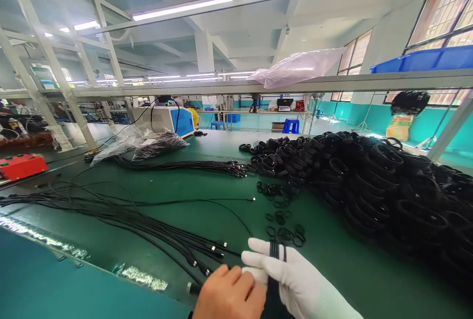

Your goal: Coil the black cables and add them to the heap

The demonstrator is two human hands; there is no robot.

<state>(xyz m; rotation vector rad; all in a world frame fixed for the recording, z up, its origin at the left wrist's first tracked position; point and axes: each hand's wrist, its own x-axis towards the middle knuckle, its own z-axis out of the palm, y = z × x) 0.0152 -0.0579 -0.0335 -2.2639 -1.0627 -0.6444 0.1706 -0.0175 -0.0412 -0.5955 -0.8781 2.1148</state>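
My right hand [295, 277], in a white glove, is at the bottom centre with its fingers held together and pointing left. A black cable [277, 251] is wound in several turns around those fingers. My bare left hand [229, 293] is curled up against the gloved fingertips, pinching the same cable where it runs down between the hands. Just left of the hands, a bundle of loose black cables [148, 223] with small plug ends [212, 250] lies across the green table [207, 186].
A large heap of coiled black cables [369, 181] covers the right side of the table. Small black rings [281, 210] are scattered ahead of my hands. Further back lie another cable bundle [192, 165], plastic bags [136, 142], a blue-fronted machine [168, 119] and a red box [20, 166].
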